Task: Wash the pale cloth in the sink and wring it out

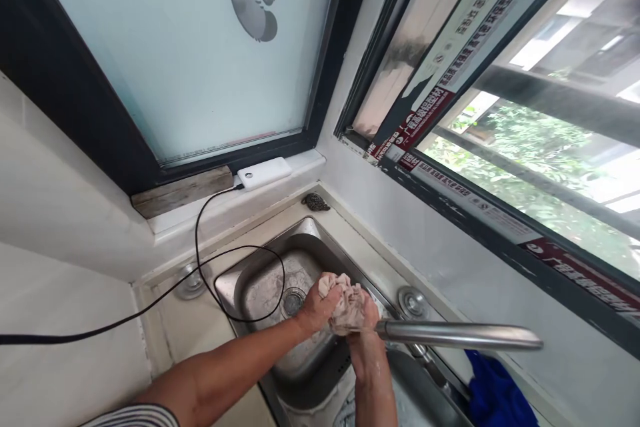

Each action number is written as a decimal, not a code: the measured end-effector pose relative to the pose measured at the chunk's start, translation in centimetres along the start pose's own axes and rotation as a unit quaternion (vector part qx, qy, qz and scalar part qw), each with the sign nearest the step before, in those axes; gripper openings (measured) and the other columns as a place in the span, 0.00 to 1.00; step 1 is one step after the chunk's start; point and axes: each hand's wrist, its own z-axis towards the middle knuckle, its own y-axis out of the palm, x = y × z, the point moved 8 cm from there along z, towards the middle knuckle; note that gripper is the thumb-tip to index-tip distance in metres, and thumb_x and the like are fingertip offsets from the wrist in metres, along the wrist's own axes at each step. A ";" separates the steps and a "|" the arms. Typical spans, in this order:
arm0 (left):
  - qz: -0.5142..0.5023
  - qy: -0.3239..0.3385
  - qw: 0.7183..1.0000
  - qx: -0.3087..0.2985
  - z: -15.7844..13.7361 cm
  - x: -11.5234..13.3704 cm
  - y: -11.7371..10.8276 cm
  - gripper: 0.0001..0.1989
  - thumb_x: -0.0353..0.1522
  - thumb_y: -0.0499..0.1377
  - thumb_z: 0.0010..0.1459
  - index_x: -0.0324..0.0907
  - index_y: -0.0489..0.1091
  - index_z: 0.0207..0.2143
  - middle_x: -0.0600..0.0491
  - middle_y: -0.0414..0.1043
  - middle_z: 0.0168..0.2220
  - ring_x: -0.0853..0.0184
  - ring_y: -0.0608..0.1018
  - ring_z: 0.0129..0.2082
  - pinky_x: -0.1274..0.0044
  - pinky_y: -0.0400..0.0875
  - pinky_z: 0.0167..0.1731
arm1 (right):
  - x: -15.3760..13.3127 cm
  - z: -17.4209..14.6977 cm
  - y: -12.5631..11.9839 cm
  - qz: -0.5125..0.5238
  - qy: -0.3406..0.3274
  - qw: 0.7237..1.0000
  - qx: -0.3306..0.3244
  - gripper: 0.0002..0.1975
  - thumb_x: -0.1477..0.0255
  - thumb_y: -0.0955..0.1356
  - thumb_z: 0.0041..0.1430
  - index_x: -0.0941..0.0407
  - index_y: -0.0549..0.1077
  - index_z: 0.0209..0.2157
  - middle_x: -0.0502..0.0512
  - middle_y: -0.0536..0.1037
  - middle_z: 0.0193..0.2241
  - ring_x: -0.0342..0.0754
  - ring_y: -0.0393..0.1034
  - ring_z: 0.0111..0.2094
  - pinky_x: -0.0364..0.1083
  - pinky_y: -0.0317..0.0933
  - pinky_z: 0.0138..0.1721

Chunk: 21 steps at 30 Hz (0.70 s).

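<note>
A wet, pale cloth (345, 307) is bunched up between my two hands, over the stainless steel sink (240, 290). My left hand (320, 303) closes round its left side. On the other side, my right hand (369, 315) grips the cloth, its fingers partly hidden behind the folds. The faucet spout (450, 333) reaches in from the right and ends right beside my right hand, with water at its mouth. Below and left of the cloth lies the sink drain (293, 302).
A black cable (150, 307) loops over the sink from a white power bank (265, 173) on the ledge. A scouring pad (315, 201) sits at the back corner. Round metal stoppers (413, 302) rest on the counter. A blue cloth (500, 393) lies at right, below the window.
</note>
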 end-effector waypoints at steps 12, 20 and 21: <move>0.126 -0.122 0.968 -0.181 -3.5 2.1 0.1 0.35 0.43 0.73 0.43 0.44 0.66 0.51 0.53 0.73 0.43 0.65 0.74 0.43 0.76 0.67 0.43 | 0.1 -2.8 -3.7 0.061 0.035 0.997 0.029 0.24 0.56 0.74 0.49 0.53 0.77 0.46 0.53 0.82 0.38 0.54 0.77 0.42 0.52 0.72 0.43; 0.166 -0.069 0.975 -0.131 -4.0 3.7 0.3 0.19 0.42 0.73 0.46 0.40 0.70 0.29 0.60 0.65 0.25 0.71 0.67 0.28 0.80 0.61 0.31 | 1.0 -3.8 -3.7 0.046 0.040 0.997 -0.055 0.25 0.52 0.69 0.57 0.52 0.76 0.50 0.55 0.81 0.45 0.55 0.76 0.47 0.56 0.71 0.49; 0.161 -0.062 0.978 -0.117 -3.9 4.0 0.2 0.18 0.42 0.73 0.47 0.40 0.70 0.28 0.60 0.65 0.25 0.71 0.66 0.29 0.80 0.61 0.31 | 1.2 -4.0 -3.5 0.027 0.042 0.996 -0.077 0.24 0.51 0.69 0.58 0.51 0.76 0.49 0.55 0.81 0.45 0.55 0.76 0.47 0.56 0.71 0.49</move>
